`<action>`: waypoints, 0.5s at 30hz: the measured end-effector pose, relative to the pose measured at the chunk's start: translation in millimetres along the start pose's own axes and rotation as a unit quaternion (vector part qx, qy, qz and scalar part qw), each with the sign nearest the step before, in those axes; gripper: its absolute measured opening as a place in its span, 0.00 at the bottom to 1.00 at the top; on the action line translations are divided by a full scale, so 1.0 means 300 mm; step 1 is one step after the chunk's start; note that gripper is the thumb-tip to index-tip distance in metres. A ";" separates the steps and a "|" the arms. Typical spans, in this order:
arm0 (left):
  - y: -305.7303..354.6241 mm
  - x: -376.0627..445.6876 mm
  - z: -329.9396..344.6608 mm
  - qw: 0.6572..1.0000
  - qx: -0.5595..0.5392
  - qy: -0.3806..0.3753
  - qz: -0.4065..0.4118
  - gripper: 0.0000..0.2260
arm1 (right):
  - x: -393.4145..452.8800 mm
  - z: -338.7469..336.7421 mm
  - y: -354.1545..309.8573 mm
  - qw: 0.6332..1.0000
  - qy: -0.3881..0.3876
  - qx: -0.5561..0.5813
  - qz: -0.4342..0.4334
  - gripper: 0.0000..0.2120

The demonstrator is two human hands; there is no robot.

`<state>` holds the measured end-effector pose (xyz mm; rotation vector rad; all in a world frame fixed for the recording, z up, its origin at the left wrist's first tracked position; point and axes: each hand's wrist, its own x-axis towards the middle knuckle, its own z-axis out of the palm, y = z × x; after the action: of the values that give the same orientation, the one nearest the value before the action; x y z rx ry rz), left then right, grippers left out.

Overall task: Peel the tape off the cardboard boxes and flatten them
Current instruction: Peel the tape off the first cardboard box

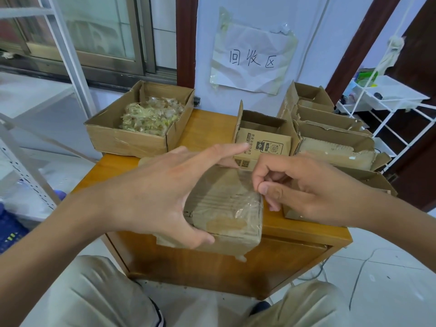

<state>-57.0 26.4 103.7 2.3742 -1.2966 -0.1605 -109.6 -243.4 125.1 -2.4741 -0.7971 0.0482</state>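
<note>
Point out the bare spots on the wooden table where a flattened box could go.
Bare table shows between the tape-scrap box and the printed box, and in a narrower patch at the front left corner. The right side is crowded with opened boxes. The taped box and both hands fill the front.

pale wall (330,31), window (94,27), wooden table (212,260)

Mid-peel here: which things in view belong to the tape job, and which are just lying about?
Job:
taped box, held by left hand
clear tape, pinched by right hand
scrap-tape box
opened boxes
printed box

Lying about:
wall sign
white rack
wooden table
</note>
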 end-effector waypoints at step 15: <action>0.036 0.002 0.055 0.974 0.194 0.112 0.012 0.59 | 0.034 0.137 -0.070 0.965 0.143 -0.169 0.143 0.11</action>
<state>-70.1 15.6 93.4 2.5980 -1.3423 0.3929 -120.2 -203.8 101.7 -2.8109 -0.3430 -0.3629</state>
